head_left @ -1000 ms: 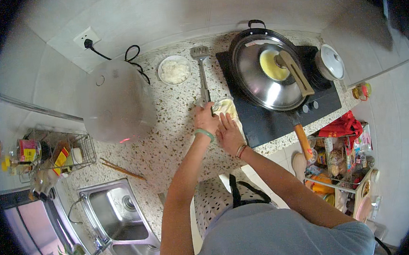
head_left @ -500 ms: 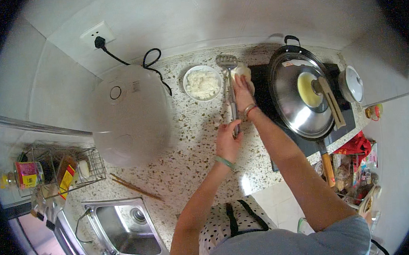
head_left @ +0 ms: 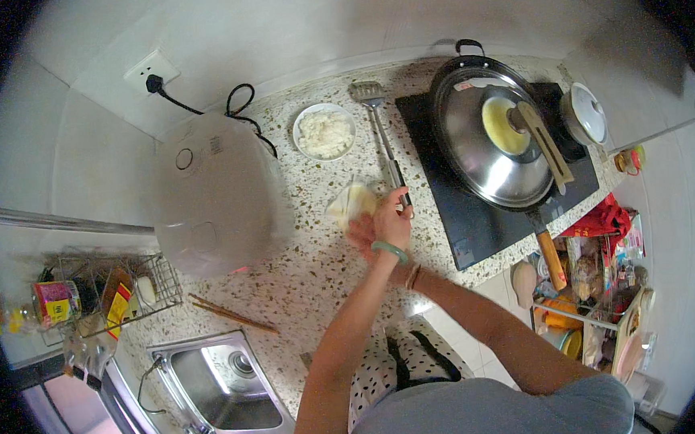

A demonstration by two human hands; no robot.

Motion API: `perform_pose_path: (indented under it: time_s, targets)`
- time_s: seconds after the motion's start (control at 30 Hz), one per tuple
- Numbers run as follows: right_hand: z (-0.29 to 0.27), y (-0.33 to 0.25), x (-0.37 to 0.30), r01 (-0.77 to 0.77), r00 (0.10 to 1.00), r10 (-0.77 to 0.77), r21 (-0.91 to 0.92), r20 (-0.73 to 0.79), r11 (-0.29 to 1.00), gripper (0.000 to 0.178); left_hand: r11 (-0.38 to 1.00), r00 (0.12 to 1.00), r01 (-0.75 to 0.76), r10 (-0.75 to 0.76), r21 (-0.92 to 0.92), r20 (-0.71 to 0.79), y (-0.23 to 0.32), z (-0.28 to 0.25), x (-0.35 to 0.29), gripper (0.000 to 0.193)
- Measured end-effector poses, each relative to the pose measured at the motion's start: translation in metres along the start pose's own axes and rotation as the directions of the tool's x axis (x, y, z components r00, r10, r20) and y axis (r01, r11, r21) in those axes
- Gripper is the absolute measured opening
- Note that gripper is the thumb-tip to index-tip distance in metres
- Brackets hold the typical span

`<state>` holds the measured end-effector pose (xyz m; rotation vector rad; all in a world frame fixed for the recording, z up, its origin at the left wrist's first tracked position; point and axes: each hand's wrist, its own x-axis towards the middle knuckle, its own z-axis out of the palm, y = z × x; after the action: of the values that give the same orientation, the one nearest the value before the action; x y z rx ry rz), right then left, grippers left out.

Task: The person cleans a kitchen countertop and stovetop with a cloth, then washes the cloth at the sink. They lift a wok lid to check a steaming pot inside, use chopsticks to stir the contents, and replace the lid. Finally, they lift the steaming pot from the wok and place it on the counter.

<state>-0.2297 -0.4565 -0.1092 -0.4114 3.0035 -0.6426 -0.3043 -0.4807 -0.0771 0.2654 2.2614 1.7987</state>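
My left hand [head_left: 393, 218] is closed round the handle end of a slotted metal spatula [head_left: 379, 130], which lies along the counter with its head toward the wall. Beneath my left wrist, my right hand [head_left: 364, 236] crosses over to the left, blurred by motion. It presses on a crumpled cream-white cloth [head_left: 352, 202] on the speckled counter; its fingers are partly hidden behind the left hand. Just beyond the cloth sits a white bowl [head_left: 302, 150] of white, crumbly food that looks like rice.
A lidded wok [head_left: 484, 159] stands on a black cooktop [head_left: 469, 245] at right, beside a white lidded pot [head_left: 586, 114]. At left are a bulky white appliance [head_left: 217, 194], chopsticks [head_left: 233, 314], a steel sink [head_left: 214, 387] and a wire rack [head_left: 163, 286].
My right hand has drawn the cloth from beside the cooktop toward me and leftward, passing under my left arm. My left hand still holds the spatula. The whole view has shifted slightly.
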Motion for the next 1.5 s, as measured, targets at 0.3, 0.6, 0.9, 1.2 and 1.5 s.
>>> perform_pose_path:
  time_s: [0.3,0.6,0.9,1.2,1.5]
  targets:
    - [-0.033,-0.045,-0.112,0.091,0.975,-0.081,-0.039,0.205,0.995,0.046,0.991,1.000,-0.014,0.013,0.136,0.005,-0.041,0.028,0.000,0.031]
    - [-0.056,-0.024,-0.169,-0.046,0.992,0.070,-0.213,0.107,0.976,0.050,0.979,0.995,-0.038,0.018,0.198,0.101,0.006,-0.015,-0.062,0.028]
    - [-0.002,-0.039,-0.062,0.105,0.993,-0.105,0.012,0.056,0.994,0.050,0.759,0.978,-0.210,0.165,0.617,0.130,-0.016,-0.073,-0.152,0.040]
    - [-0.021,-0.057,-0.117,0.144,0.985,-0.147,0.035,0.090,0.989,0.044,0.627,0.959,-0.270,0.106,0.731,0.263,-0.026,-0.067,-0.210,0.058]
    - [-0.054,0.003,-0.198,-0.268,0.963,0.268,0.020,0.010,0.963,0.047,0.717,0.797,-0.497,0.155,0.489,0.584,0.008,0.033,-0.181,0.060]
